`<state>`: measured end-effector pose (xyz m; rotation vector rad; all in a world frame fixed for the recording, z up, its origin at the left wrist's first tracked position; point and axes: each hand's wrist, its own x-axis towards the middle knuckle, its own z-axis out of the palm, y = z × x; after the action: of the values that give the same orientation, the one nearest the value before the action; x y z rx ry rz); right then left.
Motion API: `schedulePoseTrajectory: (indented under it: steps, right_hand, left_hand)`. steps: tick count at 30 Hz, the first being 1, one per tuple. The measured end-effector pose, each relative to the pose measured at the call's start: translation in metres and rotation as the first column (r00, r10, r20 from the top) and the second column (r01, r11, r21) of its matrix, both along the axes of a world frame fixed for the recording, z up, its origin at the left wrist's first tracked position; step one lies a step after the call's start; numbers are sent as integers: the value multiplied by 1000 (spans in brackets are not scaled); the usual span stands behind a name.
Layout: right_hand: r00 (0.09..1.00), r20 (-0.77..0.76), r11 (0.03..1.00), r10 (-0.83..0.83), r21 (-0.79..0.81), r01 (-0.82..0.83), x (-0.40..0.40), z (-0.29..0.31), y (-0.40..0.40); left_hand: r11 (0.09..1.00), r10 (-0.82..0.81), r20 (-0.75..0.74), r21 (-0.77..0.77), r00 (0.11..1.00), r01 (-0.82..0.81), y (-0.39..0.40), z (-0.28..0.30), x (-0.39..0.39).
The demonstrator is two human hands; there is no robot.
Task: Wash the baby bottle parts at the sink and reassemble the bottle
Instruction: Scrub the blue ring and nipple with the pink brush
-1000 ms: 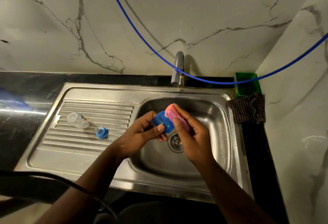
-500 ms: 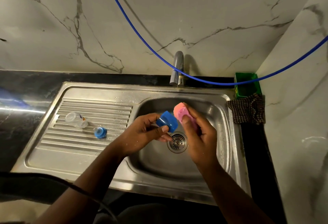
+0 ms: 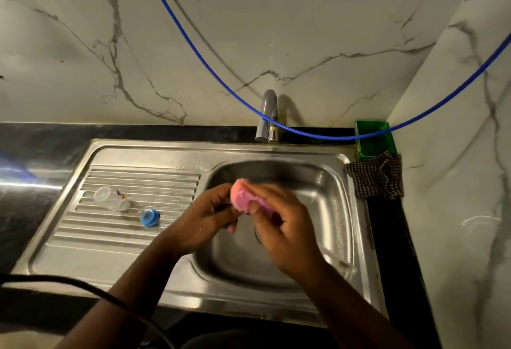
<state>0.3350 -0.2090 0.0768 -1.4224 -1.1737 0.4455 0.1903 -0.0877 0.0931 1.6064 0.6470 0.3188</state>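
Head view.

Sink point(image 3: 338, 171): steel, basin at centre, ribbed drainer at 9 o'clock of it. Tap point(image 3: 266, 116) at 12 o'clock, no water seen running.

Right hand point(image 3: 287, 227): over the basin, fingers and thumb curled round pink sponge point(image 3: 249, 199). Sponge pushed toward the left palm; held above the drain, probably so suds drop into the basin.

Left hand point(image 3: 204, 216): at 9 o'clock of the sponge, touching it, fingers curled. Probably gripping a bottle part for scrubbing, but part hidden behind sponge and fingers; contents not to be told.

Clear bottle point(image 3: 110, 198): lying on its side on the drainer, well apart from the hands at 9 o'clock. Likely parked there to await its turn or to drain.

Blue ring point(image 3: 149, 217): on the drainer just beside the bottle, at its 4 o'clock. Same likely reason.

Green tub point(image 3: 373, 141): counter corner, 2 o'clock of basin. Checked cloth point(image 3: 373, 180) draped just below it, within reach for drying.

Blue hose point(image 3: 193, 44): slung across the wall above the tap.

Stage, judged: washing under way, reassembly not begun.
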Motion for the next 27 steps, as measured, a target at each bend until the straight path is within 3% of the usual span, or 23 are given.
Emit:
schedulePoseTrajectory:
  steps: [2,4,7,10,12,15,18,20,23,27]
  right_hand:
    - [997,71,998,-40,-43,43,2,-10,7]
    - [984,-104,983,-142,-130,128,9,-17,15]
    - [985,-142,995,-98,-12,97,5,-8,8]
    - [992,-108,997,-65,23,67,2,-16,3]
    - [949,-303,994,-86,-95,60,5,-26,8]
    - [923,-365,992,-123,-64,107,-2,-20,3]
    - [925,-337,983,-177,-19,182,-8,-13,-2]
    - [940,-315,990,-130,-98,105,-3,-16,2]
    - [883,-460,964,-96,-265,-34,7,-22,8]
    - [883,-458,988,-104,-152,37,-1,-18,-2]
  left_hand:
    - [999,-24,3,48,1000,24,0,0,0]
    - [997,-32,16,74,999,31,-3,1,-1]
    - [998,-8,65,56,998,5,-3,4,-3]
    - [1000,23,100,-17,995,-22,-1,0,-6]
    - [976,93,206,-210,974,-49,-10,-2,-1]
    - [753,355,299,-653,886,-81,-23,-3,14]
    - [540,441,240,-840,865,-42,-28,-2,22]
    - [482,430,238,-876,871,2,-31,-3,23]
    - [479,369,225,-877,902,23,-37,-3,23]
    - [428,496,144,-899,856,-96,-34,1,26]
